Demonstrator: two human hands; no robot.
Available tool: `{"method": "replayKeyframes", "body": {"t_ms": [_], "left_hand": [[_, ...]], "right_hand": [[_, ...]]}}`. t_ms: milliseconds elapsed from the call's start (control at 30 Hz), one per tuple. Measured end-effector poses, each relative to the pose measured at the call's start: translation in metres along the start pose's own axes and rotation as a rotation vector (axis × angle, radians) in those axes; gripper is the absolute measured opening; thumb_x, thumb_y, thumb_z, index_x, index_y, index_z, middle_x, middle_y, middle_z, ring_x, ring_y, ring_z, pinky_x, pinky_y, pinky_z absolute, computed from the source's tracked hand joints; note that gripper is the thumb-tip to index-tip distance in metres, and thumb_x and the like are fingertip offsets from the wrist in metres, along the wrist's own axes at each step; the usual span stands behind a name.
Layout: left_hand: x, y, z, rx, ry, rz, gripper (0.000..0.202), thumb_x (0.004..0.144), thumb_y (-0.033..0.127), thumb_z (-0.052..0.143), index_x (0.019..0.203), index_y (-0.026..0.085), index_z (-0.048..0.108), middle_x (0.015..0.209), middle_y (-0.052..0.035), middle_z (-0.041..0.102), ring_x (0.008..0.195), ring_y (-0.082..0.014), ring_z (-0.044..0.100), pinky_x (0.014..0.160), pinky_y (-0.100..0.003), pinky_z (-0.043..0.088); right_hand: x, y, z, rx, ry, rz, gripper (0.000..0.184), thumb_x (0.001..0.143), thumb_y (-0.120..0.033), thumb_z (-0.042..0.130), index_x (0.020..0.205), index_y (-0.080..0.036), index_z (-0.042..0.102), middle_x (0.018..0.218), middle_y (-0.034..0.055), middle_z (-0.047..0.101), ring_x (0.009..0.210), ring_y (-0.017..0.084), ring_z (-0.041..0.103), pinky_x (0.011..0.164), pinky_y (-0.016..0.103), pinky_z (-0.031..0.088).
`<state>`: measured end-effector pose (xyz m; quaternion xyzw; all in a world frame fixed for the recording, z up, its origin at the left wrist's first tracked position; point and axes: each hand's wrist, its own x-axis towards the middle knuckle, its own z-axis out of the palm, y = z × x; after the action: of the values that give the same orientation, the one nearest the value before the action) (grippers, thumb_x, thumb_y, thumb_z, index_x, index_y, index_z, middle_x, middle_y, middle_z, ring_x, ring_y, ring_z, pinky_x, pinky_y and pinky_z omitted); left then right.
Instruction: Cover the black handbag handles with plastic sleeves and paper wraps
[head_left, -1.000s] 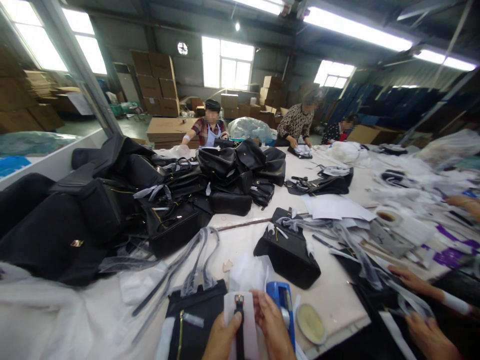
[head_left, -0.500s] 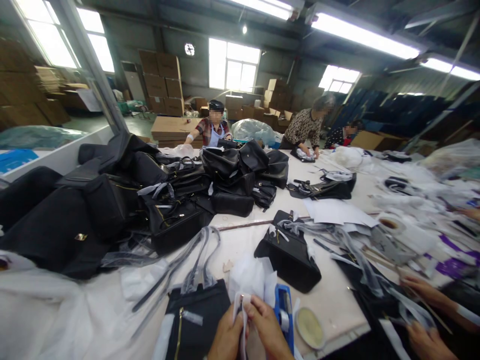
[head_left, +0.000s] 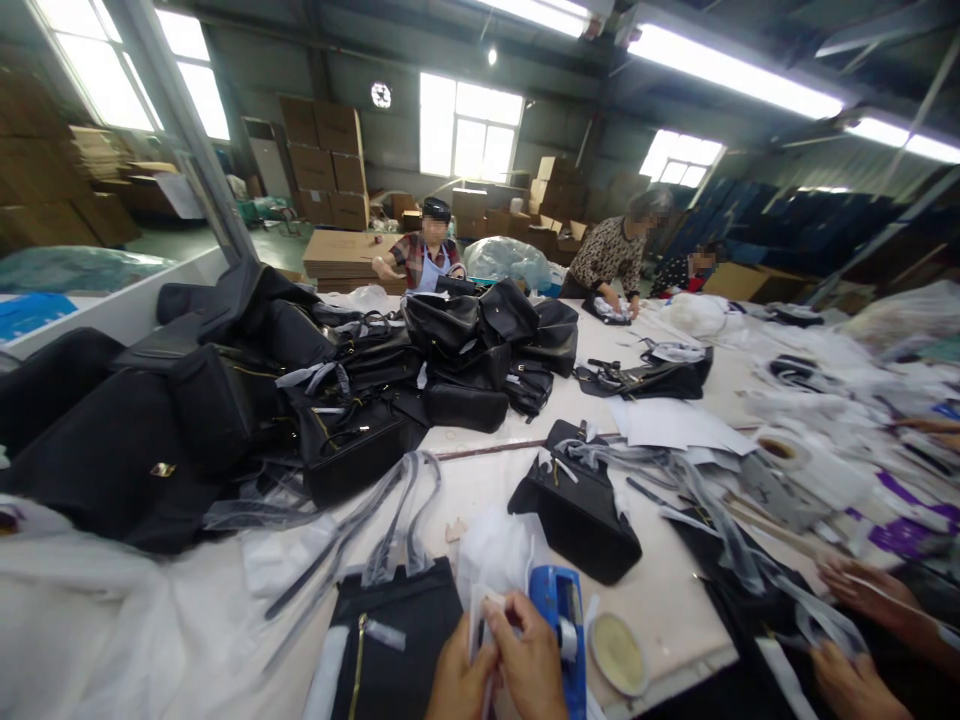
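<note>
Here, at the near edge of the table [head_left: 675, 600], both hands are pinching a small white paper wrap [head_left: 484, 610]. The left hand [head_left: 461, 680] is closing on its lower left side and the right hand [head_left: 529, 655] is curling over the top, fingers narrow and pressing the wrap between them. What is sitting inside the wrap is hidden by the fingers.

Just left of the hands a black bag [head_left: 394, 640] with a gold zipper is lying flat at the near edge, plastic-wrapped handles [head_left: 390, 520] trailing away from it toward the table's middle. Just right of the right hand a blue tape dispenser [head_left: 562, 620] is standing, and beside that a round yellowish disc [head_left: 619, 655] is lying near the edge. Crumpled white tissue [head_left: 499, 545] is sitting just beyond the hands.

Further in, a small black handbag [head_left: 577, 510] is resting mid-table. A big pile of black bags [head_left: 285, 390] is covering the left side. White sheets [head_left: 675, 425] and a tape roll [head_left: 780, 448] are lying toward the right side.

At the near right corner a co-worker's hands [head_left: 862, 590] are working on dark material. At the far edge two people [head_left: 427, 255] are bending over the table.

No readable writing or brand marks are showing anywhere; purple printed pieces [head_left: 900, 520] at the right edge are too blurred to read.
</note>
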<state>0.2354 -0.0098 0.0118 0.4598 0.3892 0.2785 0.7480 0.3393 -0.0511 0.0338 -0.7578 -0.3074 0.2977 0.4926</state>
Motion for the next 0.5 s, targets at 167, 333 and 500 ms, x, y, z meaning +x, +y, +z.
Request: {"method": "replayKeyframes", "body": {"t_ms": [167,333,500], "left_hand": [[0.001,-0.003,-0.001,-0.086,-0.091,-0.083,0.058,0.069,0.059,0.067,0.104,0.013,0.066,0.064,0.0006,0.059,0.048,-0.0109,0.048,0.047,-0.022,0.037],[0.001,0.004,-0.003,-0.132,-0.212,-0.099,0.062,0.063,0.064,0.07,0.098,0.012,0.067,0.064,-0.0005,0.059,0.049,-0.01,0.048,0.048,-0.022,0.036],[0.004,0.009,-0.007,-0.042,-0.326,-0.072,0.056,0.069,0.063,0.065,0.092,0.012,0.067,0.068,-0.0016,0.06,0.052,-0.0103,0.049,0.051,-0.022,0.038]], "right_hand": [[0.003,0.003,-0.021,0.282,-0.383,0.072,0.032,0.081,-0.05,0.061,0.093,-0.02,0.065,0.071,0.0005,0.063,0.066,0.018,0.058,0.063,0.028,0.046],[0.006,0.006,-0.037,0.295,-0.457,0.063,0.042,0.078,-0.053,0.063,0.104,-0.02,0.068,0.081,0.0027,0.062,0.063,0.014,0.055,0.054,0.024,0.038],[0.002,0.004,-0.034,0.192,-0.34,0.032,0.032,0.082,-0.049,0.06,0.085,-0.018,0.069,0.068,-0.0012,0.055,0.057,0.013,0.049,0.05,0.023,0.034]]}}
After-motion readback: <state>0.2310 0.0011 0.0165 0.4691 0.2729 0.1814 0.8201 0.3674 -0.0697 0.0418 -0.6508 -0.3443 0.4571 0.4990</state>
